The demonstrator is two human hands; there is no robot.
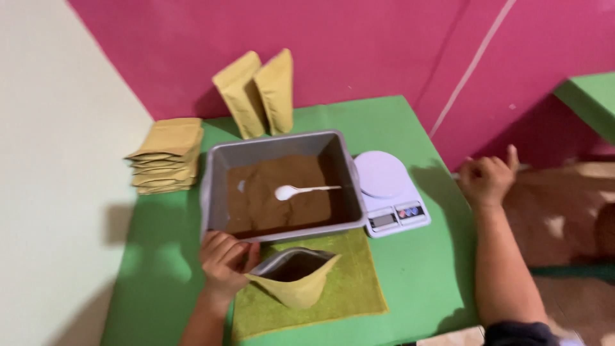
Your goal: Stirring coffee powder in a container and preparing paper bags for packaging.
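1. Your left hand (224,259) grips the left edge of an open kraft pouch (296,277), fingers curled around it, holding its mouth agape.
2. The pouch stands on a green cloth (339,282) at the near edge of the green table (423,269), just in front of the tray.
3. Your right hand (487,179) hangs off the right side of the table, well apart from the pouch, fingers loosely curled with the thumb raised; you hold nothing you can see in it.
4. The grey tray (214,192) sits mid-table, filled with brown powder (269,205), and a white spoon (301,190) lies on the powder, bowl to the left.
5. A white kitchen scale (387,192) sits just right of the tray, touching or nearly touching it.
6. 2 kraft pouches (256,93) lean on the pink wall (359,45) at the far side.
7. A stack of flat pouches (168,154) lies at the far-left corner.
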